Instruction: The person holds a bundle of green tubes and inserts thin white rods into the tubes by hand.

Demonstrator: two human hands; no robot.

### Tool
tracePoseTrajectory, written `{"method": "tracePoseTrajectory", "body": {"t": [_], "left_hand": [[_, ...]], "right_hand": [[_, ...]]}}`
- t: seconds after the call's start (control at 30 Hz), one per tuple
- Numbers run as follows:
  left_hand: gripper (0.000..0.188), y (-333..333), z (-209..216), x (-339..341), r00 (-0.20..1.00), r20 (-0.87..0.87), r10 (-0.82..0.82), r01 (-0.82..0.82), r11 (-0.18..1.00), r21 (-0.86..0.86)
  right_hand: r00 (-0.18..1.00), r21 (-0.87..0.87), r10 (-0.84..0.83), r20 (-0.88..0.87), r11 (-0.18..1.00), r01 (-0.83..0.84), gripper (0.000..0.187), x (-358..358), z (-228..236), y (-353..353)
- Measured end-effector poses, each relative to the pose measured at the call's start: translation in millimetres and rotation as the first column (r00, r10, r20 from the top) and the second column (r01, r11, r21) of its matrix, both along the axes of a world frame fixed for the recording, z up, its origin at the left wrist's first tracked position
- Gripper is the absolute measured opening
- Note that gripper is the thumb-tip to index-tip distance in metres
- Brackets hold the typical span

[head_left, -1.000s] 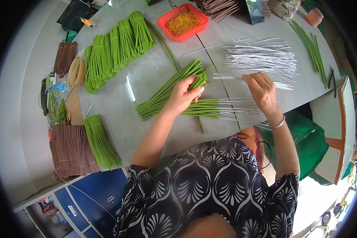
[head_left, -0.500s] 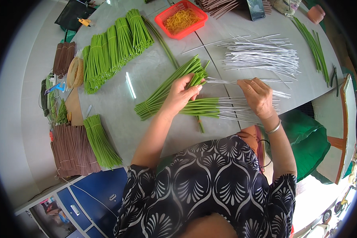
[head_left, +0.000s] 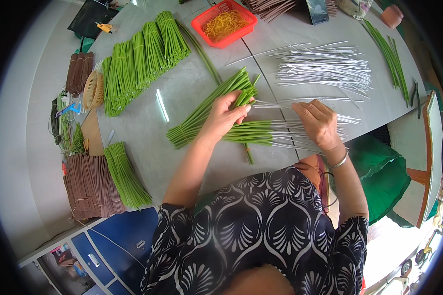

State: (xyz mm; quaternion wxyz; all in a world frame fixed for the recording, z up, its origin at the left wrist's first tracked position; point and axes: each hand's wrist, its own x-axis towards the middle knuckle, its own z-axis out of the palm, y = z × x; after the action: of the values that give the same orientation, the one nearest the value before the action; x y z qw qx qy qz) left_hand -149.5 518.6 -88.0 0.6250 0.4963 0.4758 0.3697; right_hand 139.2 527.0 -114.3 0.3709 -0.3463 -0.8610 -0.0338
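Left fingers (head_left: 227, 100) grip green stems (head_left: 242, 100); right fingers (head_left: 304, 112) pinch wires (head_left: 275, 106).

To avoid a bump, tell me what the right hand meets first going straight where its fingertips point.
Probably the green stems in the left hand: the right hand, pinching white wire, points left toward them; depth is unclear.

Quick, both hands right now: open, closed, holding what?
Left hand: closed around green stems.
Right hand: closed, pinching thin white rods.
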Motion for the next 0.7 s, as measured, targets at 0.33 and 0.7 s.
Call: {"method": "tracePoseTrajectory", "body": {"t": [0.33,0.7], "left_hand": [[0.016,-5,-3,-5,0.996,-0.023,-0.092,0.092,0.996,-0.001],[0.02,1,-3,-14,0.976,0.006,-0.217,0.215,0.961,-0.173]], "right_hand": [[0.997,0.02,0.069,0.039,0.997,-0.07,0.037,5,5,-13],[0.98,0.178,0.13,0.148,0.972,-0.156,0.045,14,20,-21]]}}
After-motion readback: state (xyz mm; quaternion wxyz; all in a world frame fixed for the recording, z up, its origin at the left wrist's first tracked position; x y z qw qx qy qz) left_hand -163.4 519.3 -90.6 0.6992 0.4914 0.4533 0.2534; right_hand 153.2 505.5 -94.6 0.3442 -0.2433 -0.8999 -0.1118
